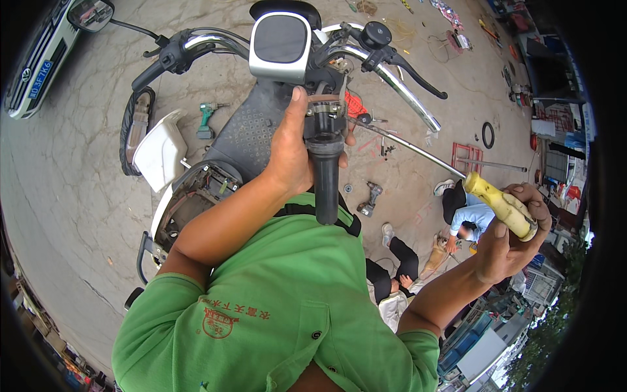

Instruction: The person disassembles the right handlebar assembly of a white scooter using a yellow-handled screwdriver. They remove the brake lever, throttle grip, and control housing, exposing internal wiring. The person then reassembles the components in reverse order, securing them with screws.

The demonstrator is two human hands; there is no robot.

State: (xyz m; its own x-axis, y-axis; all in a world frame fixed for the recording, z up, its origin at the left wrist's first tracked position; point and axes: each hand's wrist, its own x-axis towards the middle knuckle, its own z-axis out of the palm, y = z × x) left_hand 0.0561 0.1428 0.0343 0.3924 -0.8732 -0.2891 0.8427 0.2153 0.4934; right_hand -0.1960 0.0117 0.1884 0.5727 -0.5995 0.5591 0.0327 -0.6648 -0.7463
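Observation:
My left hand (287,150) is wrapped round a black throttle grip assembly (324,176), its rubber sleeve pointing down towards my chest. Metal screws show on the housing at its upper end, by my thumb. In my closed right hand (503,255) is a screwdriver (499,206) with a worn yellow handle. Its long shaft slants up and left to the housing; whether the tip touches is hard to see. Beyond stands an electric scooter with a display (281,46). The right end of its chrome handlebar (411,101) is bare, with a black brake lever (421,78) beside it.
A green cordless drill (206,121) and a grey one (370,199) lie on the concrete. A white scooter panel (160,149) sits left of the footboard (245,130). Another person (470,215) sits low at right, near a red metal frame (465,155). A car (42,52) is parked far left.

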